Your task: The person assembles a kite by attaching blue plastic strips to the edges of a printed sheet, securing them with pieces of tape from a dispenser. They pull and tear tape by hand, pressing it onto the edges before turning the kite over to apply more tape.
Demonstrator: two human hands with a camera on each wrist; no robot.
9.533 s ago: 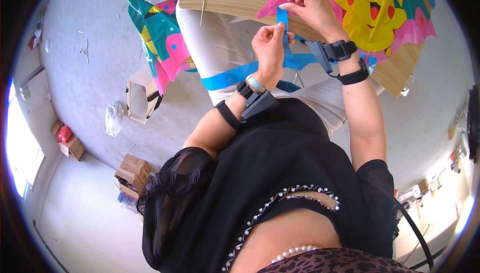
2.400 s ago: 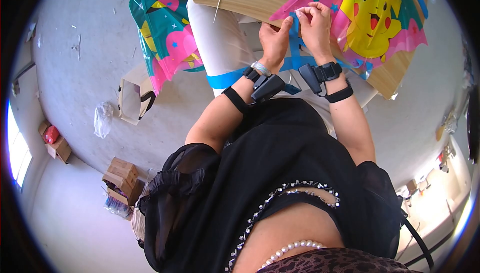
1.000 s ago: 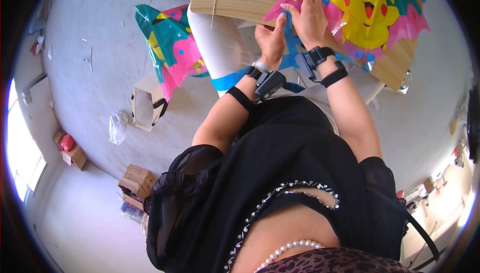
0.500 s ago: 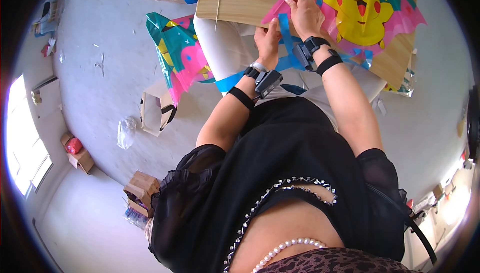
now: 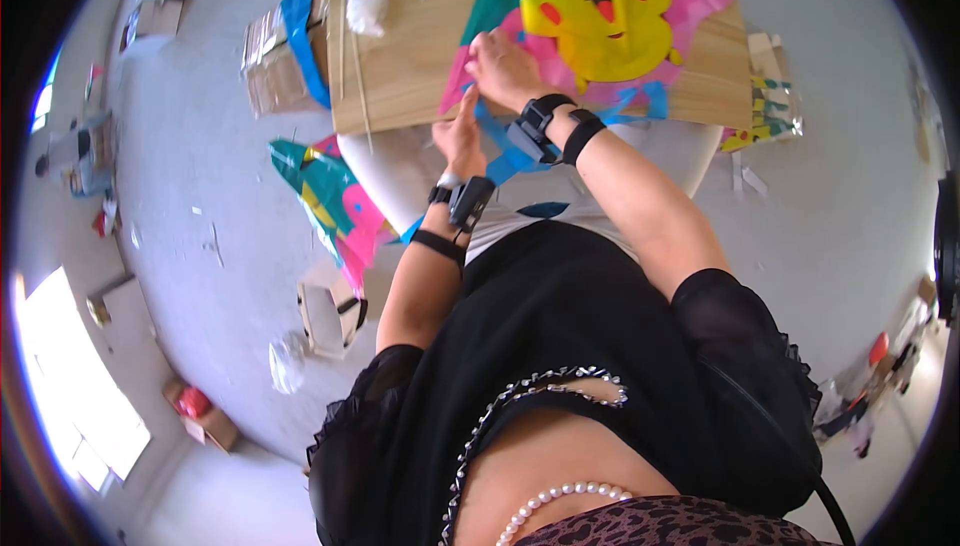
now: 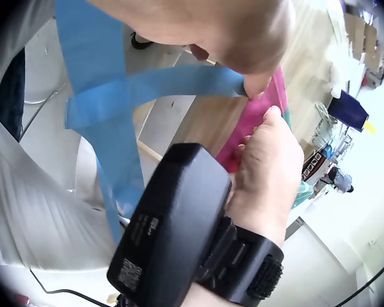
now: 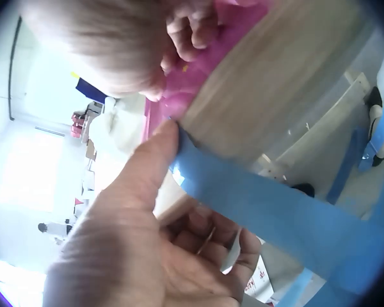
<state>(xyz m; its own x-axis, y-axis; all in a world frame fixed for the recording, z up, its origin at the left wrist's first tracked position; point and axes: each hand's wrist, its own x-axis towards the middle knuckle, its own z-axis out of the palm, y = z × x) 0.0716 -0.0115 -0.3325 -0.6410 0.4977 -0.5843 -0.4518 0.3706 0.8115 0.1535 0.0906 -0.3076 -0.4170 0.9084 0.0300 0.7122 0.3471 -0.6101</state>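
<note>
In the head view, a kite (image 5: 600, 46) with a yellow cartoon character on pink and green lies on the wooden table (image 5: 420, 76). Its pink corner (image 6: 240, 131) reaches the near edge. My left hand (image 5: 462, 141) grips that corner, thumb on top and fingers curled beneath. Close beside it my right hand (image 5: 505, 71) pinches the end of a blue plastic strip (image 7: 256, 198), its thumb pressing right where strip and pink sheet meet. From there the strip runs down to wider blue material (image 6: 102, 83) over my lap. The left hand's fingertips are partly hidden under the sheet.
Thin sticks (image 5: 350, 76) and a crumpled white piece (image 5: 369, 8) lie on the table's left. A taped cardboard box (image 5: 275, 66) stands beyond. Another printed kite (image 5: 330, 191) hangs by my left leg. An open carton-like bag (image 5: 330, 316) and clear plastic bag (image 5: 287, 361) are on the floor.
The head view has turned, bringing more tabletop into sight. Earlier both hands held the blue strip apart from the kite; now its end is at the pink corner and the hands are closer together.
</note>
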